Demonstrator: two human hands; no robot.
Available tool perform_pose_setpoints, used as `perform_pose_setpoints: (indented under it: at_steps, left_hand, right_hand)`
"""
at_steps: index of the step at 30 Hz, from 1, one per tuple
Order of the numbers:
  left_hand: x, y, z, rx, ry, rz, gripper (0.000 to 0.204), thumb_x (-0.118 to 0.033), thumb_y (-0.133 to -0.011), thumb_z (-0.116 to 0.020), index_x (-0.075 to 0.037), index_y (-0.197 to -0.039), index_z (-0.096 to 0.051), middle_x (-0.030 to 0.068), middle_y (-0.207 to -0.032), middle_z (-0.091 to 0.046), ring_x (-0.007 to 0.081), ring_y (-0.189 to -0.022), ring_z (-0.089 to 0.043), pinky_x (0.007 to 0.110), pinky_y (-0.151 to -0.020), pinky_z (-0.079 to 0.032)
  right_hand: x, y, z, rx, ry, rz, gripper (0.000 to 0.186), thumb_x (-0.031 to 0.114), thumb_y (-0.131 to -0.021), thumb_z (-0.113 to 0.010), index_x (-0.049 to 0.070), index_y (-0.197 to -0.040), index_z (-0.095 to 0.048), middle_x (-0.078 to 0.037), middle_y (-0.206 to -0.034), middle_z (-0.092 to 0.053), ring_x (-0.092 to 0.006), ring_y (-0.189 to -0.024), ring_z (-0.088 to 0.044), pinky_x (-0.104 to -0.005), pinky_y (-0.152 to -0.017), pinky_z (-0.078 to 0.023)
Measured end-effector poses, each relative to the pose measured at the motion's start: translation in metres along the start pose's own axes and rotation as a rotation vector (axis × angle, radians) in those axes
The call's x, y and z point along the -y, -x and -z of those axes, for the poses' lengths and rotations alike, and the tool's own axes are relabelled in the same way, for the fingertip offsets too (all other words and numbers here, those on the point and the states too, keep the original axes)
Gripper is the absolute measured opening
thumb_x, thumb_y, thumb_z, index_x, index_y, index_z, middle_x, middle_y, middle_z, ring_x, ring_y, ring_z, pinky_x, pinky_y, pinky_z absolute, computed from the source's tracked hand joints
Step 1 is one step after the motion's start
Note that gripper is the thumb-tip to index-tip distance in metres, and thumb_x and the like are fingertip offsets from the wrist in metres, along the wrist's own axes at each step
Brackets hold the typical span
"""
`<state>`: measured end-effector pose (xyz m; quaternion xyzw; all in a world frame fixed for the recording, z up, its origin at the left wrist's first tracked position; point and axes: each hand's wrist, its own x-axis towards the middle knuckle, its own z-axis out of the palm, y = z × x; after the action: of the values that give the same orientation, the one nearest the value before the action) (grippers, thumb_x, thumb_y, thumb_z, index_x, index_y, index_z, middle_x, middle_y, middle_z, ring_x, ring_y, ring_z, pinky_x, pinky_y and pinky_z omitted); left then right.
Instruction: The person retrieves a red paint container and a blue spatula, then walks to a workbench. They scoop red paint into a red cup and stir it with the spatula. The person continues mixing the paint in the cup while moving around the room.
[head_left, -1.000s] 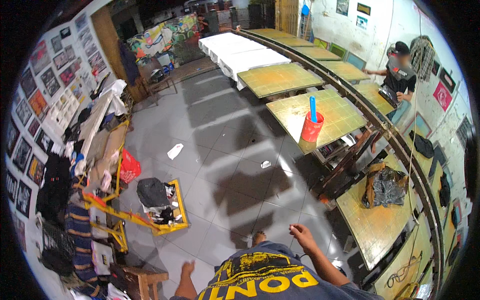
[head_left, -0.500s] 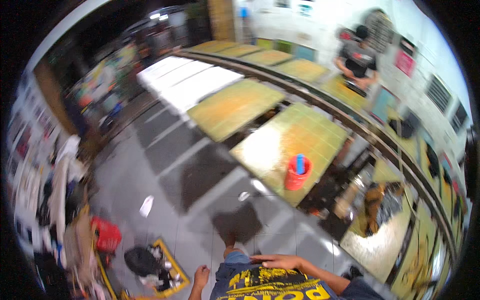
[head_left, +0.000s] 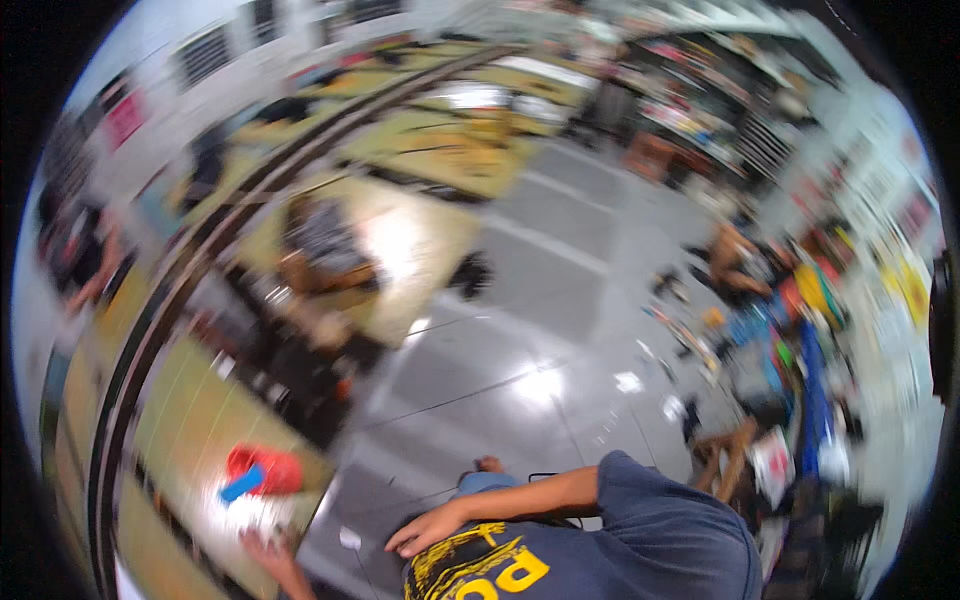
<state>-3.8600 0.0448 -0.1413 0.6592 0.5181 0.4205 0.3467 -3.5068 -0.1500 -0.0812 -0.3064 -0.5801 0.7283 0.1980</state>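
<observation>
My right hand (head_left: 430, 528) lies flat across the front of my dark shirt (head_left: 610, 560), fingers stretched out and holding nothing. Low on the left, my left hand (head_left: 268, 550) reaches over the edge of a yellow-green printing table (head_left: 200, 400). Its fingers look spread and empty, though motion smears them. Just beyond that hand, a red bucket (head_left: 280, 472) stands on the tabletop with a blue flat piece (head_left: 241, 484) sticking out of it. I see a gap between the hand and the bucket.
A long dark rail (head_left: 160, 300) runs behind the tables. Crumpled grey and brown material (head_left: 325, 240) lies on the neighbouring table (head_left: 430, 215). Paper scraps (head_left: 628, 382) litter the grey tiled floor (head_left: 480, 390). One person (head_left: 735, 262) is low at right; another (head_left: 80, 250) works at far left.
The view has swung to the right, bringing in the floor clutter and shelves. My left hand has come up beside the printing table near the red bucket; my right hand stays on my shirt.
</observation>
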Motion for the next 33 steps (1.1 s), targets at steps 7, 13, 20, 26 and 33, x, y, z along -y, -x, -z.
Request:
perform_pose_setpoints:
  at_steps: [7,13,20,26,33]
  left_hand:
    - [0.062,-0.094,-0.060,0.073,0.233,-0.010,0.079,-0.021,-0.083,-0.076,-0.011,-0.148,-0.031,0.0203,-0.142,-0.046,0.0329,-0.122,-0.051,0.050,-0.106,-0.041]
    - [-0.083,-0.046,-0.178,0.161,0.275,-0.063,0.079,-0.020,-0.083,-0.076,-0.009,-0.148,-0.031,0.0191,-0.142,-0.047,0.0322,-0.122,-0.050,0.049,-0.106,-0.041]
    - [-0.171,-0.001,-0.272,0.281,0.335,-0.112,0.080,-0.019,-0.082,-0.077,-0.008,-0.148,-0.032,0.0177,-0.142,-0.047,0.0313,-0.123,-0.050,0.048,-0.107,-0.041]
    - [-0.215,-0.003,-0.310,0.326,0.374,-0.153,0.081,-0.018,-0.081,-0.077,-0.007,-0.148,-0.032,0.0165,-0.142,-0.047,0.0306,-0.124,-0.049,0.047,-0.107,-0.040]
    - [-0.241,-0.042,-0.351,0.357,0.400,-0.193,0.082,-0.016,-0.080,-0.078,-0.005,-0.147,-0.032,0.0152,-0.142,-0.047,0.0298,-0.125,-0.049,0.046,-0.107,-0.040]
  right_hand:
    - [-0.047,0.079,-0.052,-0.560,-0.468,0.161,0.064,0.044,-0.104,-0.046,0.004,-0.152,-0.031,-0.015,-0.146,-0.045,-0.0192,-0.130,-0.048,-0.0318,-0.108,-0.038]
    - [-0.072,0.139,-0.064,-0.698,-0.565,0.247,0.069,0.050,-0.103,-0.046,0.008,-0.154,-0.028,-0.015,-0.151,-0.039,-0.0201,-0.130,-0.048,-0.0324,-0.108,-0.039]
    - [-0.068,0.210,-0.059,-0.692,-0.238,0.128,0.066,0.046,-0.105,-0.042,0.006,-0.155,-0.026,-0.017,-0.155,-0.037,-0.0241,-0.143,-0.034,-0.0344,-0.115,-0.029]
    - [-0.046,0.267,-0.053,-0.738,-0.191,0.071,0.069,0.050,-0.104,-0.041,0.011,-0.158,-0.021,-0.017,-0.156,-0.036,-0.0281,-0.145,-0.031,-0.0356,-0.117,-0.022]
    - [-0.001,0.291,-0.030,-0.767,-0.096,0.221,0.075,0.041,-0.103,-0.047,0.013,-0.160,-0.006,-0.021,-0.156,-0.034,-0.0333,-0.145,-0.032,-0.0389,-0.118,-0.022]
